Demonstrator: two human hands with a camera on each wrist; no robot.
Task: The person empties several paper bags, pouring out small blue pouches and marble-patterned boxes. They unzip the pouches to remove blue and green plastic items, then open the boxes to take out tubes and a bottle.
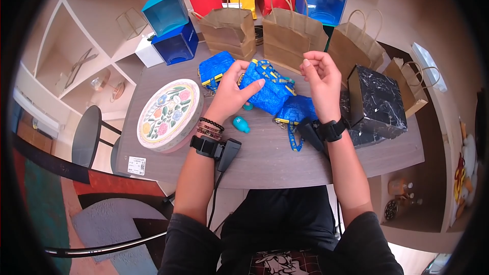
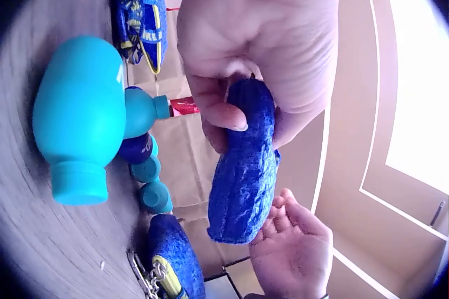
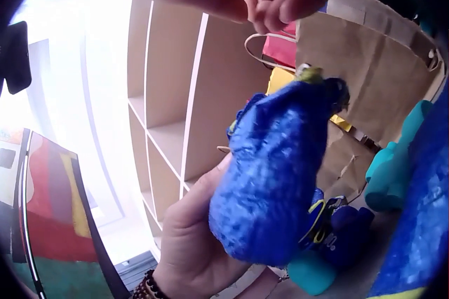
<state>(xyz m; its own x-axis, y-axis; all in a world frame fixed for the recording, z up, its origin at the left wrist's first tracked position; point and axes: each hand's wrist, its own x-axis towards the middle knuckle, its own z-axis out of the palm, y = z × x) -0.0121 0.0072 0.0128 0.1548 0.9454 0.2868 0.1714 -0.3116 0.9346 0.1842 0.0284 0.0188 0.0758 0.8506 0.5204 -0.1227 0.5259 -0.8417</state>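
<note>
Grip of the left hand (image 1: 233,93) grasps a crinkled blue pouch (image 1: 266,98) with yellow trim, held up over the middle of the desk (image 1: 277,168); the right hand (image 1: 326,79), just beside it, is released, fingers loosely bent around nothing. Pale shelving (image 1: 76,46) with white edges rises at the room's left, with a dark round seat (image 1: 86,135) before it. Grey-brown wood grain covers the desk, whose near edge faces the person. Kraft paper bags (image 1: 290,43) line its far side, with red and yellow bags behind. At the right stands a black marble-patterned box (image 1: 379,99), at the left a round floral box (image 1: 168,114). Two other blue pouches (image 1: 296,109) lie near the held one. Smaller are a turquoise bottle (image 1: 241,124), below the held pouch, and a white label (image 1: 136,165) on the desk's left corner.
</note>
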